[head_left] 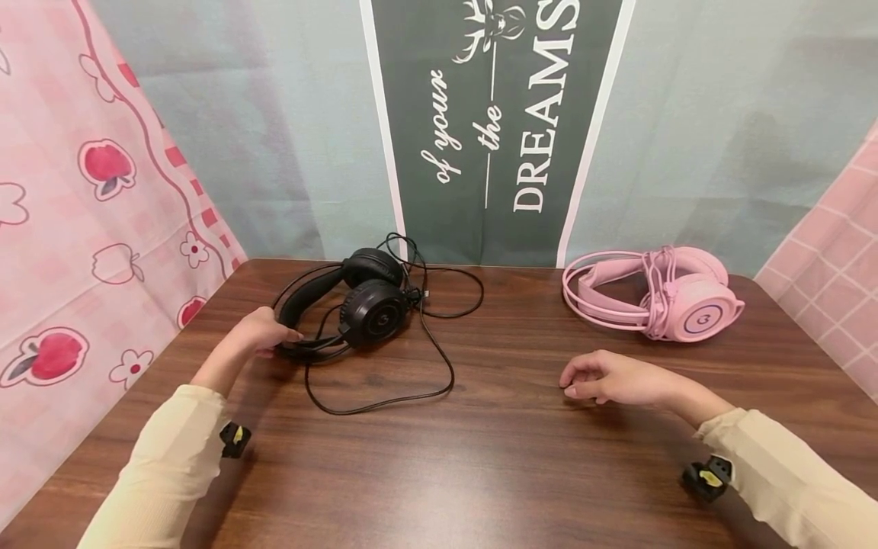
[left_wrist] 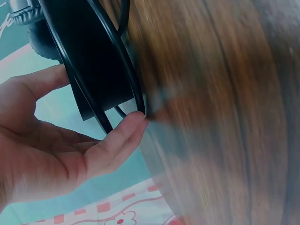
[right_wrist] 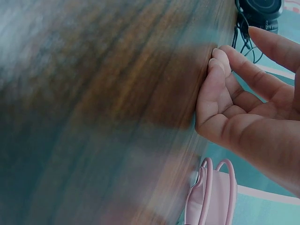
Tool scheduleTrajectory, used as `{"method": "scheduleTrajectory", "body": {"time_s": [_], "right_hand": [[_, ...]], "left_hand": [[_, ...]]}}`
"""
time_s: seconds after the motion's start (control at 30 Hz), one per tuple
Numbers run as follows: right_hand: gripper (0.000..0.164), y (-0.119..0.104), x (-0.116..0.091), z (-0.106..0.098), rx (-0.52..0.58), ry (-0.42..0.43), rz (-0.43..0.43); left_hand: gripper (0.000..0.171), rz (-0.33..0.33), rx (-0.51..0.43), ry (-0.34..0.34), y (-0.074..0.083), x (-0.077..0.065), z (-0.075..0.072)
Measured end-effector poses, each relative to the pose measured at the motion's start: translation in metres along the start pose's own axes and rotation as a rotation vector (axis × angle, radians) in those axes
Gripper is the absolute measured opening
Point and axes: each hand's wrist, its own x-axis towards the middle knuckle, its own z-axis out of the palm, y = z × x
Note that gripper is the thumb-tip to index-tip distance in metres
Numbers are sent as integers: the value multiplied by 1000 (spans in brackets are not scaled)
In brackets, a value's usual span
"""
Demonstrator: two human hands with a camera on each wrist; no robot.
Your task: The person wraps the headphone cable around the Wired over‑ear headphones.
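Black over-ear headphones (head_left: 375, 311) lie on the left part of the wooden table, ear cups toward the middle. My left hand (head_left: 259, 332) grips their headband at its left end. Seen from the left wrist, the thumb is on one side of the wide black band (left_wrist: 93, 61) and the fingertips reach round the thin outer hoops. My right hand (head_left: 613, 379) rests at the table surface on the right, fingers loosely curled, holding nothing. Beyond it lie pink headphones (head_left: 701, 309), their pink cable wound round the headband and ear cup; the right hand is apart from them.
The black headphones' loose cable (head_left: 370, 408) loops over the table in front of and beside them. A grey-green cloth (head_left: 274, 152) with a dark lettered panel hangs behind the table's back edge. Pink patterned cloth (head_left: 62, 267) stands at the left, pink tile-patterned cloth (head_left: 837, 282) at the right.
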Motion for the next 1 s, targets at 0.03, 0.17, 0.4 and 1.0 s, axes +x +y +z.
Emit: {"method": "scheduleTrajectory", "body": {"time_s": [0.03,0.17,0.4,1.0], "right_hand": [[18,0,0,0,2,0,2],[18,0,0,0,12,-1,8],[20,0,0,0,0,11,4],[22,-1,-3,-6,66,-23,-23]], "left_hand": [[30,4,7,1,1,0,1],[34,27,35,4,7,-2,4],[47,70,159,4,21,-4,11],[54,124,200,-59,51,-12,37]]}}
